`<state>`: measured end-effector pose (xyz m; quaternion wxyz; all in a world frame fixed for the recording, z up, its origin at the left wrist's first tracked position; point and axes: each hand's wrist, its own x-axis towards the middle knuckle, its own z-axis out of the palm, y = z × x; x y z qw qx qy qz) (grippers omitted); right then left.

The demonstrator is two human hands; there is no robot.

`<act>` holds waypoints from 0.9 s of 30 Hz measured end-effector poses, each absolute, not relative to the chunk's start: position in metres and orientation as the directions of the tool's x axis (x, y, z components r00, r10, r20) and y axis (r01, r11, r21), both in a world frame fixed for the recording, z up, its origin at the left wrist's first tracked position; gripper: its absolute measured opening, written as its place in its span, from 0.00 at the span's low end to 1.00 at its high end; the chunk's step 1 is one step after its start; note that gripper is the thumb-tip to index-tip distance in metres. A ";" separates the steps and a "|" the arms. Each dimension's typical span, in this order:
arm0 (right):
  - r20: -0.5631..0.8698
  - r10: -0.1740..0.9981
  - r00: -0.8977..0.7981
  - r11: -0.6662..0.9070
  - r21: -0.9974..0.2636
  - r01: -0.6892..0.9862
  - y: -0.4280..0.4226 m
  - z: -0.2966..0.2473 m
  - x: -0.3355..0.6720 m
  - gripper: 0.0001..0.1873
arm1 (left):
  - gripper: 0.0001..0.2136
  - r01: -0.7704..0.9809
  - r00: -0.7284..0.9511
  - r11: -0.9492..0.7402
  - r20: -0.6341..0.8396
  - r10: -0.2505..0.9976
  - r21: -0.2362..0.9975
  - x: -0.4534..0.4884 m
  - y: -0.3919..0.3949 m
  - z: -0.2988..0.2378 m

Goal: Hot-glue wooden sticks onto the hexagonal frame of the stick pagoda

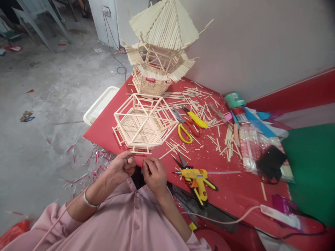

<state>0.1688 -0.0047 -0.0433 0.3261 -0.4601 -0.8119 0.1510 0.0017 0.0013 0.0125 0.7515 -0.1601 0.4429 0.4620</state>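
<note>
A hexagonal frame of thin wooden sticks [143, 122] sits at the near left part of the red table, with spokes across its top and a floor of sticks inside. At its near edge is a small stick railing [141, 151]. My left hand [123, 167] is closed, its index fingertip beside the left end of that railing; I cannot tell whether it touches. Just right of it, my right hand [155, 174] is closed in a pinch at the table's edge. Anything between the fingertips of either hand is hidden or too small to make out.
Behind the frame stands a tiered stick pagoda [162, 45]. Loose sticks [196, 101], red-handled scissors [192, 127] and a yellow-handled tool [196, 118] lie to the right. A yellow glue gun [195, 176] rests over cutters near the front edge. Packaged sticks [248, 150] lie farther right.
</note>
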 end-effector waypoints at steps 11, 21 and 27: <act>0.392 0.845 -0.363 0.530 -0.529 0.662 -0.005 -0.042 0.169 0.09 | 0.16 -0.849 0.233 0.516 -0.792 0.565 0.118 -0.002 0.004 0.014; 0.399 0.844 -0.358 0.531 -0.530 0.661 -0.005 -0.043 0.168 0.10 | 0.13 -0.862 0.258 0.498 -0.764 0.591 0.094 -0.005 0.008 0.011; 0.397 0.845 -0.357 0.529 -0.534 0.659 -0.005 -0.041 0.168 0.09 | 0.10 -0.868 0.270 0.489 -0.744 0.611 0.086 -0.006 0.011 0.011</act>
